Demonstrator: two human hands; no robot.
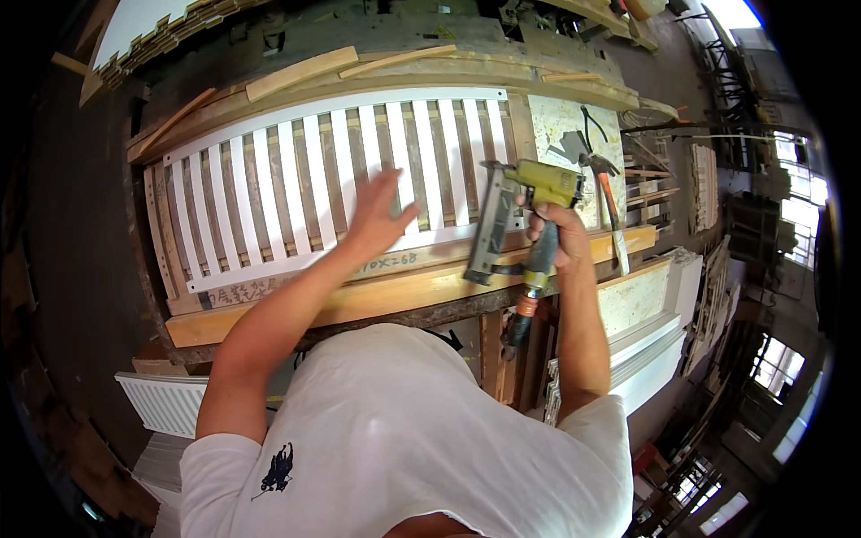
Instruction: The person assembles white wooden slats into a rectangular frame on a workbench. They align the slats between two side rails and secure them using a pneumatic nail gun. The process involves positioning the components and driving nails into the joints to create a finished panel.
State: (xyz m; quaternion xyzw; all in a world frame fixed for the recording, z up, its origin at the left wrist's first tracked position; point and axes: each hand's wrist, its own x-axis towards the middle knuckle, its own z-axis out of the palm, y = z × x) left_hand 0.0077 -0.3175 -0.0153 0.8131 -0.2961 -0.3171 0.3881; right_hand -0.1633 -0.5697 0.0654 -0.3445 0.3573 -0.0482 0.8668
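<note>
A white slatted frame (260, 199) lies flat in a wooden jig on the workbench, its slats running between two long rails. My right hand (563, 235) is wrapped round the dark grip of a yellow-green nail gun (543, 182). The gun is lifted over the right end of the frame, with its long magazine toward the left and an air hose fitting at the bottom of the grip. Over the middle slats, my left hand (380, 215) is spread with nothing in it, slightly blurred. Whether it touches the slats I cannot tell.
A hammer (610, 202) with an orange handle lies right of the frame on a pale board (549, 117). Loose wood strips (302, 73) rest along the bench's far edge. A finished-looking white slatted panel (161, 401) sits on a stack at lower left; white boards (647, 363) are stacked at right.
</note>
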